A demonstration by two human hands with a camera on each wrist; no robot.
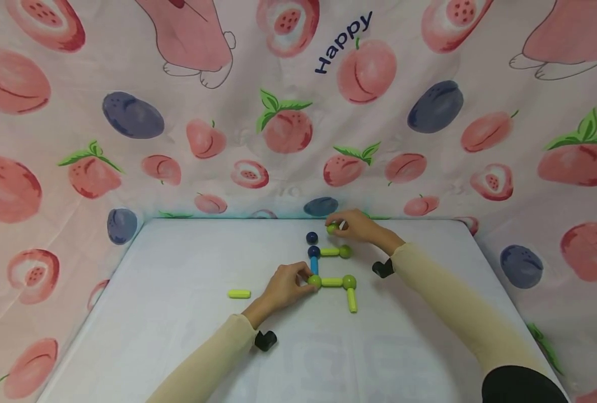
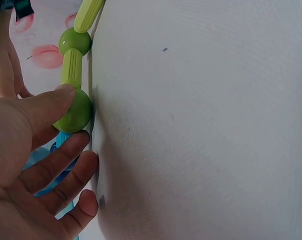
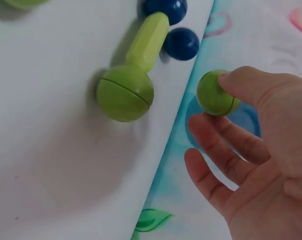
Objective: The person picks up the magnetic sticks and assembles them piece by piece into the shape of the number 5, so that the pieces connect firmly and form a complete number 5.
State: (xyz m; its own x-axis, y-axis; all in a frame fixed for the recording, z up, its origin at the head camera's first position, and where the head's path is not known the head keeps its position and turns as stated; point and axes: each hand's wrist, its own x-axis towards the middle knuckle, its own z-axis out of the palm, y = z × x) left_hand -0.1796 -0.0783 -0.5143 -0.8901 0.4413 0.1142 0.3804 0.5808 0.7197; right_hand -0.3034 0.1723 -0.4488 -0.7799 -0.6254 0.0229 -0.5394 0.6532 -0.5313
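My left hand (image 1: 284, 286) pinches a green ball (image 2: 77, 114) at a corner of a joined ball-and-rod figure on the table. From that ball a blue rod (image 1: 314, 266) runs back to a dark blue ball (image 1: 314, 252), and a yellow-green rod (image 1: 332, 282) runs right to another green ball (image 1: 349, 281). One more rod (image 1: 352, 301) points toward me from there. Off the dark blue ball, a yellow-green rod (image 3: 148, 42) ends in a green ball (image 3: 125, 94). Near the far edge, my right hand (image 1: 360, 226) holds a separate green ball (image 3: 214, 93) between thumb and fingers.
A second dark blue ball (image 1: 312, 238) sits just behind the figure, close to the far table edge. A loose yellow-green rod (image 1: 239, 294) lies left of my left hand. Fruit-printed cloth (image 1: 288, 184) hangs behind the white table (image 1: 177, 268).
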